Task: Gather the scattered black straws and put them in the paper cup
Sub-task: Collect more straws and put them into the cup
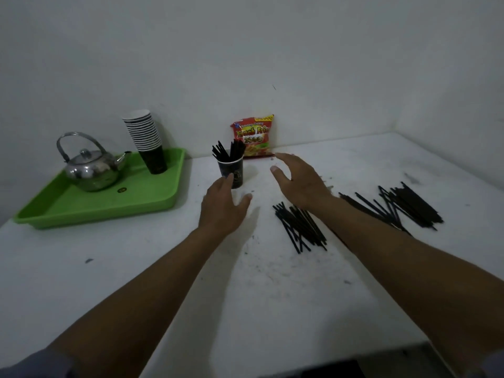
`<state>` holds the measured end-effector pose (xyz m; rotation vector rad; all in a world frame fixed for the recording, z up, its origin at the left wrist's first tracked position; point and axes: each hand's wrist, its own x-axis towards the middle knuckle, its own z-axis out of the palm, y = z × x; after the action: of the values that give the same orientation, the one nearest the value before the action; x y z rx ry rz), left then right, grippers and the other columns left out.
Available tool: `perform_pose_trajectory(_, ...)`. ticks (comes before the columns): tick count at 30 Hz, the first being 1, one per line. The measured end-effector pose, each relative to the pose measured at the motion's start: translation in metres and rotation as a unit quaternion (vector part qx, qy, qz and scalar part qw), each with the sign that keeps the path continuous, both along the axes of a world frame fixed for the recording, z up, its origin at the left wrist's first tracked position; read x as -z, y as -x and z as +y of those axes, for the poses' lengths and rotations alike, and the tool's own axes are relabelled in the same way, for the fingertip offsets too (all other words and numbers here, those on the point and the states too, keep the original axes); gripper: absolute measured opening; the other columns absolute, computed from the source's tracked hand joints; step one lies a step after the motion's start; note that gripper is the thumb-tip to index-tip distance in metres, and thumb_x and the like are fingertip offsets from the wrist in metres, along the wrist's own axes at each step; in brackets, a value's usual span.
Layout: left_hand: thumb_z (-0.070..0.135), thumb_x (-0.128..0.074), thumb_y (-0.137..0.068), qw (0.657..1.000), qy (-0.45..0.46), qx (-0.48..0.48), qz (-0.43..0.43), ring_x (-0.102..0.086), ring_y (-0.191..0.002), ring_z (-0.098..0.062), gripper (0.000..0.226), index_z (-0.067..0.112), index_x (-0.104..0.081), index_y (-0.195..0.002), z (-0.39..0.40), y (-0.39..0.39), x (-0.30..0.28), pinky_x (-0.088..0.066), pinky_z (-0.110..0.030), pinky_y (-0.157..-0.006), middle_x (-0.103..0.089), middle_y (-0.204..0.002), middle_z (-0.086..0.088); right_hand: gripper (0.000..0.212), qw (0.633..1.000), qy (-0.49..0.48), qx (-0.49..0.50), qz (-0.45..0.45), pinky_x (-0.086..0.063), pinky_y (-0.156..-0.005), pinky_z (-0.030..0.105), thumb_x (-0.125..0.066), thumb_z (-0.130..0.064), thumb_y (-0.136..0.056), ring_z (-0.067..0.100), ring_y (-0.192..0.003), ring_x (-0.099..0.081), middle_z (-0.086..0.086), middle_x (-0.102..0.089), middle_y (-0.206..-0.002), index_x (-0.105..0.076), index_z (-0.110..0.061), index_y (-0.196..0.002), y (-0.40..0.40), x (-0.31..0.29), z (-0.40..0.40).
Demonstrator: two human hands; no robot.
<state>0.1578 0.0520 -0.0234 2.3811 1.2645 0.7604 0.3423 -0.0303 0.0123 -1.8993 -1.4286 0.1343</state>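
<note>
my left hand point(222, 204): open, empty, by the cup point(230, 171)
my right hand point(298, 180): open, empty
straws point(301, 227): on table point(109, 268)

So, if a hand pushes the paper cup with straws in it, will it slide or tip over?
The paper cup is probably light and narrow, and the straws stick out high and lean, so it may tip easily. The table looks smooth, so a low push might slide it.

Walls point(245, 50): we are seeing plain white ones meeting in a corner at right.
Table point(109, 268): white, scuffed, standing against them.
Light: we are finding it dim.
</note>
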Motion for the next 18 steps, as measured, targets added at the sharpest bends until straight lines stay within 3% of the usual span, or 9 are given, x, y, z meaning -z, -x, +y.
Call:
perform_pose_trajectory(6,0.054,-0.041,-0.103,0.990,-0.038,0.067,0.117,-0.009,-0.157,-0.024,0.068,0.024,-0.023,-0.161,-0.053,-0.003,0.009,-0.008,-0.057,-0.123,-0.016,-0.170,-0.003,0.064,0.991,0.111,0.029,-0.065,-0.022,-0.121,0.040,-0.041,-0.055,-0.103,0.020,-0.151,-0.025,0.000,-0.030,-0.164,-0.033,-0.023,-0.157,0.001,0.013,-0.063)
perform_pose_trajectory(9,0.052,-0.033,-0.105,0.982,-0.032,0.085,0.165,0.000,-0.158,-0.023,0.065,0.025,-0.017,-0.162,-0.071,-0.002,0.016,-0.003,-0.058,-0.124,-0.008,-0.172,-0.002,0.069,0.984,0.134,0.053,-0.107,-0.034,-0.115,0.044,-0.046,-0.061,-0.097,0.027,-0.143,-0.038,0.006,-0.043,-0.156,-0.044,-0.016,-0.150,0.011,0.022,-0.081)
perform_pose_trajectory(12,0.051,-0.027,-0.107,0.976,-0.021,0.095,0.196,0.004,-0.158,-0.023,0.063,0.026,-0.014,-0.163,-0.079,0.001,0.021,-0.002,-0.059,-0.124,-0.004,-0.172,-0.002,0.074,0.971,0.135,0.092,-0.173,-0.046,-0.101,0.043,-0.049,-0.073,-0.087,0.028,-0.124,-0.055,0.006,-0.062,-0.133,-0.060,-0.014,-0.131,0.022,0.029,-0.087)
perform_pose_trajectory(15,0.054,-0.022,-0.106,0.970,-0.005,0.093,0.223,0.007,-0.158,-0.023,0.065,0.026,-0.010,-0.163,-0.081,0.006,0.026,0.000,-0.060,-0.124,0.000,-0.172,-0.002,0.074,0.959,0.156,0.114,-0.205,-0.046,-0.095,0.043,-0.050,-0.078,-0.081,0.028,-0.115,-0.058,0.005,-0.065,-0.122,-0.063,-0.015,-0.118,0.032,0.032,-0.090)
perform_pose_trajectory(18,0.058,-0.017,-0.104,0.965,0.001,0.089,0.245,0.007,-0.158,-0.024,0.068,0.025,-0.009,-0.163,-0.081,0.010,0.032,0.001,-0.061,-0.124,0.000,-0.172,-0.004,0.076,0.950,0.196,0.126,-0.207,-0.043,-0.098,0.046,-0.051,-0.079,-0.081,0.029,-0.121,-0.054,0.007,-0.064,-0.125,-0.060,-0.015,-0.123,0.040,0.034,-0.092)
